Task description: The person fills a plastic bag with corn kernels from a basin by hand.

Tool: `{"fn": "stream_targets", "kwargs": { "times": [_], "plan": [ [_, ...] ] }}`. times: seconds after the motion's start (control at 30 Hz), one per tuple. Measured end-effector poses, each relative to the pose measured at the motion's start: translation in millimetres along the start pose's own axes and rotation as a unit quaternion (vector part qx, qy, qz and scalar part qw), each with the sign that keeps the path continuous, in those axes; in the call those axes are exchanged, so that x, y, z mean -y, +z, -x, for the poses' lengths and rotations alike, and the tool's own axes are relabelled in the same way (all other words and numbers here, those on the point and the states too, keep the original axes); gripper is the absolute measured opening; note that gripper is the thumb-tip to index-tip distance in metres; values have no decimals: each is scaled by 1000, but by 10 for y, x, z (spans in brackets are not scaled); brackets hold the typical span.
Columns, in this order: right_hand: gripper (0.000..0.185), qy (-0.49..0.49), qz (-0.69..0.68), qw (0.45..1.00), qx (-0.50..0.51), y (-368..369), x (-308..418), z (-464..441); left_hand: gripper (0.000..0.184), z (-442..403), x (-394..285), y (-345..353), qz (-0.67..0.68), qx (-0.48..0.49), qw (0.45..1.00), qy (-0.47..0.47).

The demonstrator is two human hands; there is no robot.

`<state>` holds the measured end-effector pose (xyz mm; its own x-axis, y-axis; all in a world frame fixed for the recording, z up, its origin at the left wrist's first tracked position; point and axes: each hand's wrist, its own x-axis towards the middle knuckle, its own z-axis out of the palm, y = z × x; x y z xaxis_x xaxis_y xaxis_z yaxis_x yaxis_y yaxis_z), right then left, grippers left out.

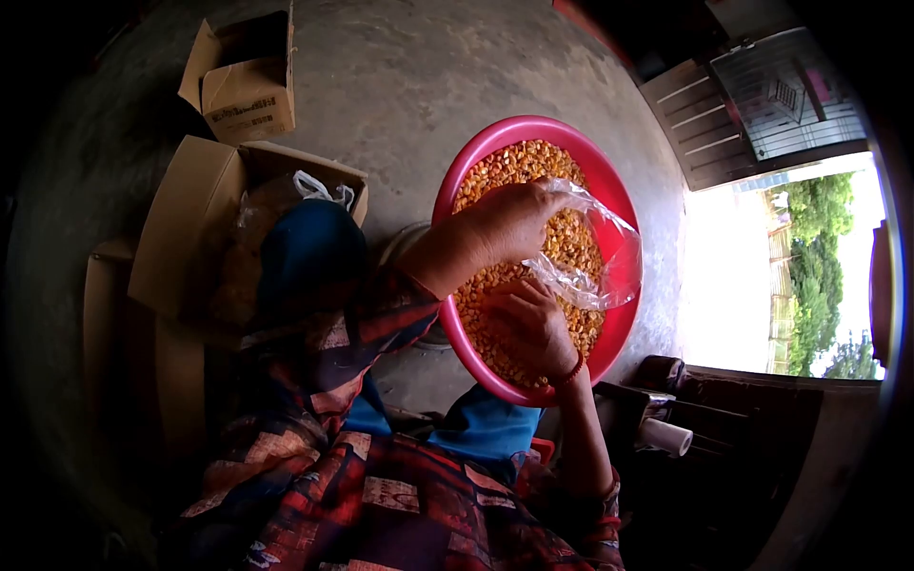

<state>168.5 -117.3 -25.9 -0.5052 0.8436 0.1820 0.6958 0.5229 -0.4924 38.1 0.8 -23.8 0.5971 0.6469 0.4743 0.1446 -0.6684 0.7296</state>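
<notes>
From the head view, we see our left fingers [552, 198] pinched shut on the edge of a clear plastic bag [576, 285], whose mouth gapes just to the right of them. The bag lies over a pink basin [614, 181] filled with yellow-orange kernels [514, 162], which spread beneath the fingers of both hands.

Just below our left fingers, our right fingers [509, 305] are loosely spread and rest down among the kernels; their tips are in shadow, so we cannot tell whether they close on any. A red bracelet [574, 367] circles the wrist behind them.

Well to the left of our fingers stands an open cardboard box [190, 228] with white plastic handles [319, 188] showing at its right side, and beyond it a smaller box [249, 95] on the concrete floor [400, 57]. Below and right of our fingers is a white roll [665, 438]; far right, a bright doorway [728, 276].
</notes>
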Motion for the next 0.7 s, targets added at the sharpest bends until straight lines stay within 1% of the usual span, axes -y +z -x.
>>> {"fn": "stream_targets", "kwargs": {
  "times": [0.03,0.1,0.23,0.3,0.33,0.4,0.43,0.5,0.53,0.57,0.6,0.63,0.67,0.7],
  "plan": [
    [14,1,0,1000,0,-5,14,10,50,-3,-8,-1,0,0,1000,0],
    [11,34,-14,998,53,-18,64,35,48,3,-14,-6,-1,11,1000,-23],
    [9,52,9,994,90,-36,90,96,48,2,-16,-11,1,10,1000,-19],
    [10,70,-13,997,27,-10,93,137,47,3,-12,-12,-7,11,1000,-12],
    [10,70,-13,997,28,-8,96,149,47,5,-7,-8,-6,11,1000,-12],
    [10,149,-82,985,0,-12,101,165,48,8,-8,-10,-6,-1,1000,-1],
    [10,149,-82,985,0,-21,105,169,48,6,-16,-14,-6,-1,1000,-1],
    [14,245,-139,956,-85,-48,111,174,49,4,-29,-22,-6,14,1000,-24],
    [14,245,-139,956,-85,-62,87,183,49,5,-31,-25,-6,14,1000,-24],
    [18,297,-282,900,-149,-84,44,195,50,6,-33,-30,-9,12,1000,-21],
    [22,341,-417,816,-210,-109,8,204,50,9,-32,-28,-11,10,1000,-17],
    [26,350,-472,779,-217,-141,-10,206,50,13,-32,-25,-11,10,1000,-17],
    [26,350,-472,779,-217,-167,-23,193,51,15,-32,-24,-11,10,1000,-18],
    [27,365,-549,710,-248,-189,-37,175,51,14,-28,-22,-11,9,1000,-18]
  ]
}}
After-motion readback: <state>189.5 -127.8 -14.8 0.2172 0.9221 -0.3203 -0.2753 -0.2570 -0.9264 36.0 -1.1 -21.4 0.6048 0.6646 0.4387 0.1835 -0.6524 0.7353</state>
